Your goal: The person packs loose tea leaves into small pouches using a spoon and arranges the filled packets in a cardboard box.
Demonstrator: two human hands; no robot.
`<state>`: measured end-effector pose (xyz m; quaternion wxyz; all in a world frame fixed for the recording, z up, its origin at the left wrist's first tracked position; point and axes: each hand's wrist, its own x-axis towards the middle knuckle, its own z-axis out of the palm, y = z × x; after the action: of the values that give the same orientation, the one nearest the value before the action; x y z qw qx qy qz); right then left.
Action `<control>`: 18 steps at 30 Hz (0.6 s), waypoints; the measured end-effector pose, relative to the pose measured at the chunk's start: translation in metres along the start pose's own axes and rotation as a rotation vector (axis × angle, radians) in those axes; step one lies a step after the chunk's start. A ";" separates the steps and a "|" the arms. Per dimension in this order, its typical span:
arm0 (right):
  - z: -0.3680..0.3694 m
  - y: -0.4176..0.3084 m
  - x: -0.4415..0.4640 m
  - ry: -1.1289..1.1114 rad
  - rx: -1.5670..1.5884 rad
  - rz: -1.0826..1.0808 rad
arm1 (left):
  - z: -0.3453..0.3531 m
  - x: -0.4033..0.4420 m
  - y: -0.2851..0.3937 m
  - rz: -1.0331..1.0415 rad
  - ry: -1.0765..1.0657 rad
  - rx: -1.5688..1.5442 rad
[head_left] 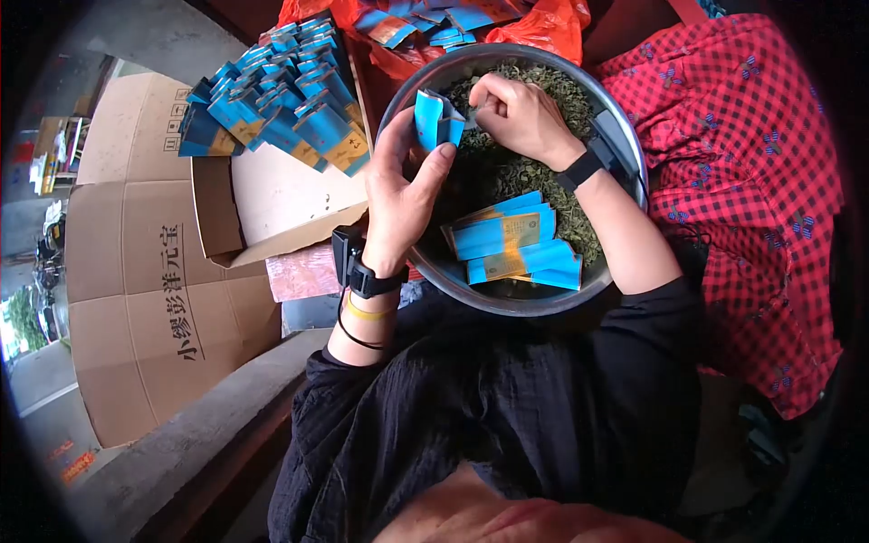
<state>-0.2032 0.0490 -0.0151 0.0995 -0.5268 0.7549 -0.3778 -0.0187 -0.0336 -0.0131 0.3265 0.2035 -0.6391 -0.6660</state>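
Observation:
My left hand (398, 199) grips a small blue paper packet (429, 122) between thumb and fingers, its top spread apart. Just right of it, my right hand (529, 118) is closed, fingertips curled together near the packet's mouth. What those fingers hold, if anything, I cannot make out. Below both hands is a round metal basin (534, 307) with crumbled, dried green leaves (493, 172) inside. Several flat blue packets with gold bands (502, 233) lie fanned on the leaves at the basin's near side.
Left of the basin, an open cardboard box (299, 195) carries rows of upright blue packets (290, 95). Behind the basin, more blue packets (453, 27) lie on red plastic bags (543, 36). A large carton (127, 244) stands far left; red checked cloth (733, 181) borders the right.

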 end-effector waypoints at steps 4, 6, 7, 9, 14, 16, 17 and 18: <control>0.000 0.009 0.001 -0.038 0.005 0.044 | -0.001 0.000 0.000 0.022 -0.006 0.032; 0.000 0.011 0.001 -0.041 0.021 0.046 | -0.001 0.001 -0.002 0.020 -0.009 0.026; 0.001 0.014 0.001 -0.027 -0.045 0.006 | -0.001 0.001 -0.005 0.034 -0.003 0.021; 0.000 0.017 0.000 -0.012 -0.109 -0.034 | -0.001 0.001 -0.006 0.048 0.003 0.017; -0.008 0.016 0.002 0.130 -0.287 -0.186 | -0.001 0.001 -0.006 0.059 0.008 0.032; -0.005 0.015 0.002 0.146 -0.317 -0.201 | -0.001 0.002 -0.005 0.062 0.003 0.041; 0.000 0.016 0.002 0.106 -0.296 -0.227 | -0.002 0.002 -0.005 0.066 -0.010 0.051; 0.005 0.017 0.001 0.069 -0.275 -0.251 | -0.002 0.002 -0.006 0.065 -0.013 0.055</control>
<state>-0.2131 0.0489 -0.0301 -0.0472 -0.6123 0.7306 -0.2984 -0.0197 -0.0364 -0.0189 0.3380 0.1872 -0.6655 -0.6386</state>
